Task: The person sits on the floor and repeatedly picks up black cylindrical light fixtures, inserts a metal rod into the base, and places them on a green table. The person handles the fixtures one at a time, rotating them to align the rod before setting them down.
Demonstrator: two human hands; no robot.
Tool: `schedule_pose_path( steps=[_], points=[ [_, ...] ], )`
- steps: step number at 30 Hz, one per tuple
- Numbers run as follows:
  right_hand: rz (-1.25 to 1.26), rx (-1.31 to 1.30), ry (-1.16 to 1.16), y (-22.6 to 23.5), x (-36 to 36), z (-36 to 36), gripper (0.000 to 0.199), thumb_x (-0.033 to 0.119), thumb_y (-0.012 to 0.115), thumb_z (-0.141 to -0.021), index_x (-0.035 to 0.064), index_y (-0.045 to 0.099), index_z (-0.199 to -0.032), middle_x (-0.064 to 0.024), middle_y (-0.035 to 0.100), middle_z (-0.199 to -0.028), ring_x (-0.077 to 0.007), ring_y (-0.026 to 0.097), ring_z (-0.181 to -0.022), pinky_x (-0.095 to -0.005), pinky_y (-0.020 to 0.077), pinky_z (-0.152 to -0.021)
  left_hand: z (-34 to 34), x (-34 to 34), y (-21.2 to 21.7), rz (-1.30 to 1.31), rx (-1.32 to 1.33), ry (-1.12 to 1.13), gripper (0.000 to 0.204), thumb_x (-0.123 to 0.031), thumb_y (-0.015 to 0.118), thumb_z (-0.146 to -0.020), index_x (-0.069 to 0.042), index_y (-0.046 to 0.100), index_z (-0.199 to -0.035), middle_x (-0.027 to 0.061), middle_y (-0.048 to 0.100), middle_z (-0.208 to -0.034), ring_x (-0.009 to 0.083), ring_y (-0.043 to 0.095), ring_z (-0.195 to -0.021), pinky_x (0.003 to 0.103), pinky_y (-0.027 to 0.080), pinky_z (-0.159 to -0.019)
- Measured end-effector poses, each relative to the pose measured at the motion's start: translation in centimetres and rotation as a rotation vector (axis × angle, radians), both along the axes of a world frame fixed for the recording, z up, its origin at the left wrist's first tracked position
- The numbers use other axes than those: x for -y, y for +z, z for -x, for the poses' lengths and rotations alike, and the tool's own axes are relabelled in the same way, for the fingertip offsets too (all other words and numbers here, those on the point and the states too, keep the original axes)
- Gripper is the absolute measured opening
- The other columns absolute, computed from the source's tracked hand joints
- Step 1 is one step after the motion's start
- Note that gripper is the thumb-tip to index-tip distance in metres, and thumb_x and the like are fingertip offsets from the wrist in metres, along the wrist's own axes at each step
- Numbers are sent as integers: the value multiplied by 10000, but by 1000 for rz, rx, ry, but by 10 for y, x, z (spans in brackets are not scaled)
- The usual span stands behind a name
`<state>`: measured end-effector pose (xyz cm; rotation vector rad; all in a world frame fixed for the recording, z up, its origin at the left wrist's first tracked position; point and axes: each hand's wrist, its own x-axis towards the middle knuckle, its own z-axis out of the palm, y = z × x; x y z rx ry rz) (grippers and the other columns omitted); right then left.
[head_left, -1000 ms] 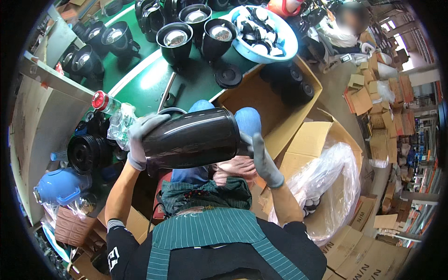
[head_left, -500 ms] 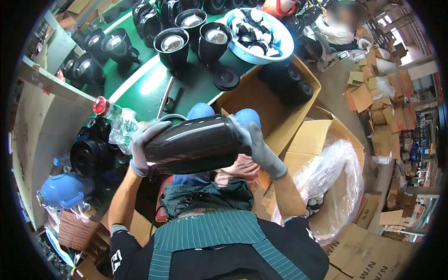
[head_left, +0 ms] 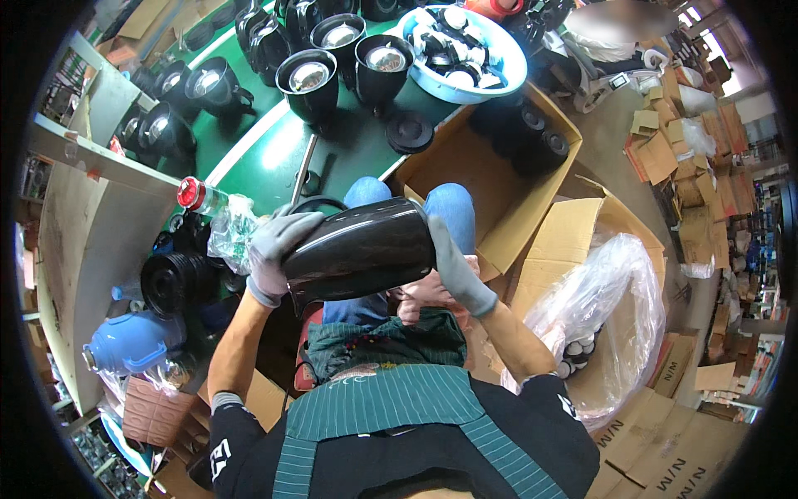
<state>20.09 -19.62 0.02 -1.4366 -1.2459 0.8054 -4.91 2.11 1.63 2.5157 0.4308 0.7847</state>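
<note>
A glossy black jug (head_left: 366, 251) lies sideways above my lap, held between both gloved hands. My left hand (head_left: 278, 249), in a grey glove, is closed on its left end, near a black handle-like loop (head_left: 312, 205). My right hand (head_left: 460, 270), also in grey, is at the right end, its palm against the jug and the fingertips partly hidden behind it. On the green table (head_left: 262, 162) ahead stand black jugs (head_left: 307, 91) with shiny silvery insides. A round black lid (head_left: 409, 133) rests close to the table's edge.
A blue basin (head_left: 499, 87) of white and black parts stands on the table. To the right are an open carton (head_left: 457, 162) with black cylinders and a plastic-lined carton (head_left: 615, 291). On the left sit black discs (head_left: 166, 283), a blue water jug (head_left: 137, 339) and a red-capped bottle (head_left: 199, 195).
The black jug's right end has risen a little, and the jug looks shorter from this angle. My right hand has pressed flatter to its end. The whole view has shifted slightly.
</note>
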Motion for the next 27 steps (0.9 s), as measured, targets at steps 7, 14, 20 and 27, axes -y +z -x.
schedule_pose_path(
  steps=[7,14,20,27],
  points=[
    [-377,-22,59,12,-9,-1,1024,735,451,-1071,57,114,-1760,-282,201,-1771,-432,228,-1638,-478,198,-1324,47,-7,-118,1437,235,44,421,-206,670,-1017,-7,699,-1387,121,755,-1286,222,746,-1096,382,582,-1028],
    [322,-1111,-209,-5,-10,-5,675,541,335,-1196,-1,600,-1501,-120,696,-1375,-193,666,-1233,-342,480,-1155,-20,7,53,-268,-111,-170,507,-263,794,-833,-100,769,-1312,127,779,-1173,336,767,-1066,493,575,-1047],
    [151,-252,-232,40,7,2,778,562,315,-1193,-76,403,-1630,-216,489,-1633,-279,429,-1549,-343,250,-1312,-20,16,21,157,65,93,491,-251,821,-792,28,802,-1195,173,801,-1138,351,760,-1136,439,544,-1057],
    [-97,-451,-347,14,3,15,863,599,432,-1149,-81,322,-1668,-242,422,-1688,-331,384,-1599,-401,257,-1326,-24,29,12,-41,271,36,487,-227,862,-804,54,777,-1193,190,795,-1066,397,774,-991,479,575,-1009]
  ],
)
